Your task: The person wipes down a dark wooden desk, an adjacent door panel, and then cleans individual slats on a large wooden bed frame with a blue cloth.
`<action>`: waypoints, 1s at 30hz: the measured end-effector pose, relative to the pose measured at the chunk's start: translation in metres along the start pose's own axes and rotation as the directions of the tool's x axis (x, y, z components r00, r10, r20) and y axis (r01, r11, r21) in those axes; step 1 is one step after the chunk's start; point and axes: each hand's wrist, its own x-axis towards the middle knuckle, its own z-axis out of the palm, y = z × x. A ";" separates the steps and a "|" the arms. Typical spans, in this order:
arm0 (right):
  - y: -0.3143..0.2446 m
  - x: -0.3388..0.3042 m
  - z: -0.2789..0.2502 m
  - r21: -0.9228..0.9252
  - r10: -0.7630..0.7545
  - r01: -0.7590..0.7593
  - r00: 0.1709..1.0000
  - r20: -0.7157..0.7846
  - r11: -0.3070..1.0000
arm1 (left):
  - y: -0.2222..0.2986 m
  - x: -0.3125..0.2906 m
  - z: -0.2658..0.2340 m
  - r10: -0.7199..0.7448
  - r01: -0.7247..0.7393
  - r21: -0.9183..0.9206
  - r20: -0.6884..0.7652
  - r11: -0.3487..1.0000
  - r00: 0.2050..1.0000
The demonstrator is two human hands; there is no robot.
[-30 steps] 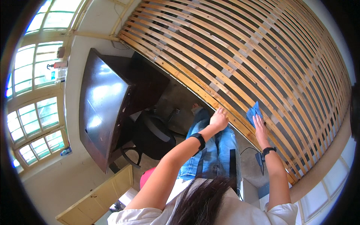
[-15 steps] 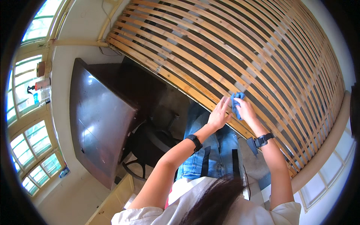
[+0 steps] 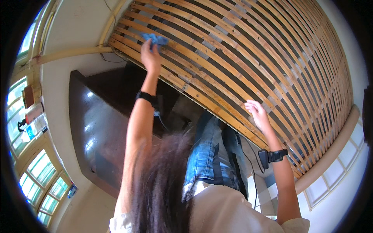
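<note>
A crumpled blue cloth [image 3: 156,39] is in my left hand [image 3: 150,59], whose fingers are closed on it. That arm stretches far forward and left, bringing the cloth onto the wooden slats near the corner of the slatted bed base [image 3: 200,93]. Over the near edge of the slats on the right is my right hand [image 3: 258,113]. It holds nothing, and its fingers are loosely bent and apart. Each wrist wears a black strap, the right one with a small dark box on it.
A dark, glossy desk [image 3: 97,128] stands to the left of the bed base. Bottles, one a red spray bottle [image 3: 33,113], sit on the window sill at far left. A thin black cable [image 3: 252,167] hangs beside my legs. A yellowish pipe [image 3: 77,53] runs along the wall.
The cloth has passed from my right hand to my left. My left hand has swung far forward and left with it, while my right hand stays near the edge, now without the cloth.
</note>
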 end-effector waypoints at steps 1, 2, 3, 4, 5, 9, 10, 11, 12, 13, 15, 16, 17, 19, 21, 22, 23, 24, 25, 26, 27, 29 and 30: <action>0.009 -0.005 -0.006 -0.061 0.023 -0.025 1.000 -0.021 0.998 | -0.016 0.007 0.001 -0.067 0.064 0.075 0.043 0.995 0.997; 0.018 -0.011 -0.009 -0.123 0.044 -0.049 0.998 -0.039 0.991 | -0.029 0.006 0.004 -0.158 0.151 0.054 0.142 0.987 0.977; 0.022 -0.019 -0.007 -0.108 0.070 -0.075 0.996 -0.055 0.991 | -0.037 -0.005 0.009 -0.058 0.036 0.151 0.144 0.988 0.988; 0.026 -0.024 -0.005 -0.141 0.072 -0.081 0.995 -0.067 0.987 | -0.044 -0.017 0.012 0.040 -0.078 0.247 0.155 0.966 0.987; 0.029 -0.028 -0.005 -0.165 0.087 -0.095 0.995 -0.054 0.982 | -0.050 -0.028 0.018 0.026 -0.057 0.231 0.136 0.971 0.990; 0.045 -0.049 0.003 -0.198 0.156 -0.153 0.988 -0.004 0.968 | -0.016 -0.070 0.032 0.071 -0.098 0.193 0.141 0.976 0.988; 0.043 -0.051 0.006 -0.249 0.192 -0.181 0.981 0.020 0.951 | -0.009 -0.084 0.033 0.063 -0.097 0.184 0.181 0.978 0.981; 0.041 -0.054 0.008 -0.279 0.212 -0.193 0.977 0.038 0.941 | 0.007 -0.099 0.034 0.079 -0.119 0.190 0.205 0.974 0.975; 0.037 -0.056 0.012 -0.310 0.230 -0.201 0.971 0.061 0.929 | 0.017 -0.116 0.035 0.066 -0.108 0.174 0.231 0.979 0.971; 0.030 -0.059 0.016 -0.344 0.204 -0.166 0.976 0.078 0.924 | 0.031 -0.137 0.038 0.060 -0.098 0.152 0.237 0.984 0.970; 0.029 -0.067 0.014 -0.364 0.194 -0.143 0.975 0.106 0.920 | 0.062 -0.177 0.045 0.064 -0.095 0.104 0.270 0.990 0.961; 0.033 -0.070 0.010 -0.370 0.193 -0.140 0.975 0.110 0.919 | 0.078 -0.195 0.050 0.080 -0.112 0.099 0.285 0.989 0.955; 0.032 -0.075 0.008 -0.388 0.194 -0.127 0.971 0.138 0.913 | 0.088 -0.217 0.052 0.039 -0.073 0.101 0.305 0.992 0.951; 0.046 -0.086 -0.010 -0.406 0.161 -0.086 0.975 0.156 0.910 | 0.118 -0.255 0.058 0.043 -0.077 0.077 0.375 0.994 0.926; 0.056 -0.102 -0.028 -0.408 0.146 -0.065 0.975 0.170 0.911 | 0.140 -0.302 0.066 0.038 -0.068 0.062 0.394 0.996 0.918; 0.062 -0.111 -0.040 -0.422 0.131 -0.040 0.973 0.189 0.905 | 0.156 -0.324 0.074 0.040 -0.065 0.046 0.419 0.997 0.907; 0.068 -0.121 -0.053 -0.448 0.130 -0.031 0.973 0.191 0.893 | 0.172 -0.347 0.078 0.031 -0.044 0.023 0.388 0.999 0.921; 0.076 -0.130 -0.065 -0.472 0.131 -0.024 0.972 0.195 0.881 | 0.181 -0.372 0.085 0.098 -0.099 -0.015 0.356 0.995 0.929; 0.088 -0.138 -0.085 -0.470 0.144 -0.035 0.970 0.198 0.882 | 0.200 -0.394 0.092 0.118 -0.117 -0.027 0.398 0.993 0.910; 0.101 -0.145 -0.107 -0.485 0.141 -0.019 0.966 0.217 0.874 | 0.217 -0.414 0.097 0.138 -0.135 -0.037 0.438 0.990 0.888; 0.117 -0.155 -0.128 -0.479 0.133 -0.020 0.970 0.203 0.877 | 0.234 -0.436 0.103 0.134 -0.140 -0.020 0.440 0.990 0.888; 0.151 -0.172 -0.165 -0.481 0.120 -0.031 0.981 0.155 0.876 | 0.261 -0.475 0.108 0.094 -0.119 0.021 0.488 0.993 0.868; 0.153 -0.182 -0.171 -0.480 0.228 -0.154 0.969 0.099 0.864 | 0.271 -0.495 0.107 0.021 -0.038 0.019 0.548 0.999 0.836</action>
